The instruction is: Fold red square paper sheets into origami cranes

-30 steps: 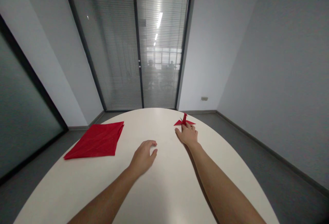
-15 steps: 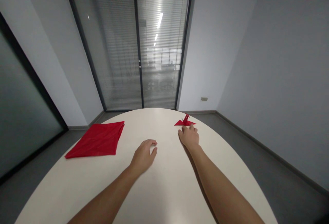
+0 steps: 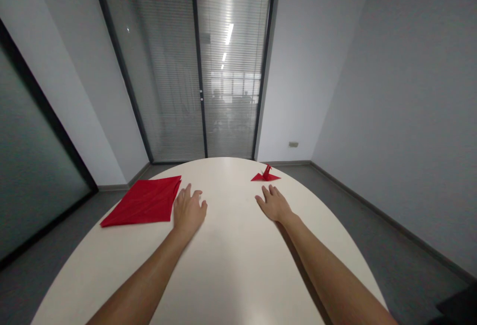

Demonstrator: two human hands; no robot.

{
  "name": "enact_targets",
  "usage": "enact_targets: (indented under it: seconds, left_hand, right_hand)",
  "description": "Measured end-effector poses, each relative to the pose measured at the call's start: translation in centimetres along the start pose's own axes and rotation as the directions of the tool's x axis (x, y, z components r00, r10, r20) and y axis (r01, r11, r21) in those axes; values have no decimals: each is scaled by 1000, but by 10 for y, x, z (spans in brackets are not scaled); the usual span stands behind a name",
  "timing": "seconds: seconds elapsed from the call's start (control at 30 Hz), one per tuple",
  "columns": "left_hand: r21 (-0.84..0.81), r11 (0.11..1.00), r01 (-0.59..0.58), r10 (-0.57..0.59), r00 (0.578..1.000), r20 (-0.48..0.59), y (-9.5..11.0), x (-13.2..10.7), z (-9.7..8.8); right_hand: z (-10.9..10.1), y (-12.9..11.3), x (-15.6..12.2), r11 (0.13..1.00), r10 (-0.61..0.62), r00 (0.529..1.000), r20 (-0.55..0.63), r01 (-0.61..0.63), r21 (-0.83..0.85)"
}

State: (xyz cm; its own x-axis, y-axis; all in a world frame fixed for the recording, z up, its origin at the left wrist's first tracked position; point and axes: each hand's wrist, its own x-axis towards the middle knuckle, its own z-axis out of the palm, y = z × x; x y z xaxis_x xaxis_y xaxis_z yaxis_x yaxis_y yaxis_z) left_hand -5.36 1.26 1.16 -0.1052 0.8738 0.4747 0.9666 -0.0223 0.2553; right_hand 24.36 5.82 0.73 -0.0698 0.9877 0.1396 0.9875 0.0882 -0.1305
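Observation:
A folded red cloth [image 3: 143,202] lies flat on the left side of the white table. My left hand [image 3: 189,208] is beside its right edge, fingers apart and nothing in them; whether the fingers touch the cloth I cannot tell. Toward the far right of the tabletop sits a small red paper crane [image 3: 266,175] with its wings spread. Just on the near side of the crane, my right hand [image 3: 275,203] is over the table with its fingers stretched out, apart from the crane and holding nothing.
The round white table [image 3: 223,275] has a curved edge on all visible sides. Beyond it stands a glass door [image 3: 229,116] with blinds. Grey walls enclose both sides, with a wall socket [image 3: 293,144] low down. A dark object [image 3: 460,307] shows at the lower right corner.
My left hand has moved left to the red cloth's edge and its fingers have spread. My right hand has drawn back slightly from the paper crane.

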Motion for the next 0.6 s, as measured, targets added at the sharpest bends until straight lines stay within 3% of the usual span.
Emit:
enact_targets:
  seconds: [0.13,0.23,0.47,0.6]
  left_hand:
    - [159,969,191,-186,982,-46,-23,4,2]
    - [215,940,265,-269,963,-15,-32,2,12]
    - [181,945,272,-264,962,-66,-30,3,17]
    - [175,971,160,-132,978,-163,-15,3,4]
  right_hand:
    - [2,4,-12,997,-46,995,-83,51,52]
    - [2,4,-14,995,-71,991,-111,78,61]
    - [1,2,-9,996,-53,991,-122,60,59]
    - [0,1,-7,998,-22,994,-108,29,62]
